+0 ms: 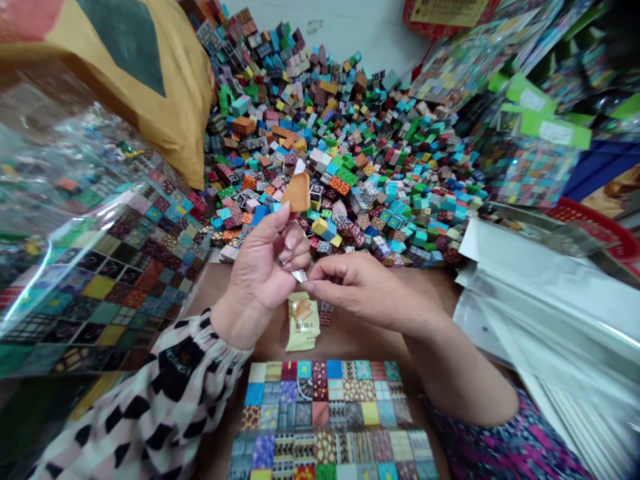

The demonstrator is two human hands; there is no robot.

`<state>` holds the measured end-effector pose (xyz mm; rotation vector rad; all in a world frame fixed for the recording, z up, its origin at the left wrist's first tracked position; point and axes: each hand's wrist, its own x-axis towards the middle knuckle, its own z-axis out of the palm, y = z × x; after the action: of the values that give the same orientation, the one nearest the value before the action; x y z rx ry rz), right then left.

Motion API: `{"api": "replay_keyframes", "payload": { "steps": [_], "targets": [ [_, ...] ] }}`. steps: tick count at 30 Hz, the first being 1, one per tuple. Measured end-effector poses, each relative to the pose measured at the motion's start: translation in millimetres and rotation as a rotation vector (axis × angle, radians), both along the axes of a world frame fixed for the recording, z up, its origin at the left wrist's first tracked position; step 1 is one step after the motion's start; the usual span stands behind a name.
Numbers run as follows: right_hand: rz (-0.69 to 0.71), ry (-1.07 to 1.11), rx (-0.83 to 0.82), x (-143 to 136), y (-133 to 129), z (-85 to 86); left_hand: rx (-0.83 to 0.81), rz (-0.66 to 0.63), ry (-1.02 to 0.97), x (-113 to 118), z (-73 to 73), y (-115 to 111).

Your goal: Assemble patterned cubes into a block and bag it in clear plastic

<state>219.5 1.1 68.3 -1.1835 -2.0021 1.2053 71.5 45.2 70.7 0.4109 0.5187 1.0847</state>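
My left hand point(273, 260) is closed, palm up, holding a flat orange-brown piece that looks like a biscuit point(297, 192) upright at the thumb tip. A small silvery-white scrap point(299, 275) lies between my two hands, touching the left fingers. My right hand point(357, 288) pinches the scrap's other end with thumb and forefinger. Just below them, on the brown table point(215, 288), rests a pale yellow snack wrapper point(303, 322) with a biscuit picture on it. A dark red patterned block point(325, 313) is partly hidden beside the wrapper.
A large heap of small patterned blocks point(350, 167) fills the back. Rows of blocks point(325, 413) lie nearest me. Bagged block sheets point(115, 287) and a yellow sack point(175, 87) stand left. White panels point(540, 293), a red basket point(595, 223) and green-topped packs point(540, 160) occupy the right.
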Motion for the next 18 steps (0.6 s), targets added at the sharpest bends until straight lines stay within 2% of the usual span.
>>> {"api": "replay_keyframes", "payload": {
  "steps": [3,6,9,11,14,18],
  "targets": [
    [-0.009,0.0,0.014,0.9,-3.3,5.7,-0.035,0.034,0.047,1.5,-3.9,1.9],
    [0.069,0.088,-0.03,5.8,-9.9,17.0,-0.071,0.05,0.089,1.8,-8.6,2.9],
    [0.176,0.192,-0.069,11.4,-16.4,27.8,-0.05,0.005,0.133,0.1,-9.0,1.3],
    [0.19,0.219,-0.053,12.3,-18.8,31.7,-0.035,-0.044,0.159,-1.3,-6.8,-0.3],
    [0.135,0.184,0.024,7.1,-20.3,33.7,-0.085,-0.078,0.198,-2.4,-3.5,-1.4],
    [0.115,-0.007,0.198,1.0,-22.0,34.5,-0.1,-0.091,0.227,-0.9,-1.4,0.3]
  ]
}}
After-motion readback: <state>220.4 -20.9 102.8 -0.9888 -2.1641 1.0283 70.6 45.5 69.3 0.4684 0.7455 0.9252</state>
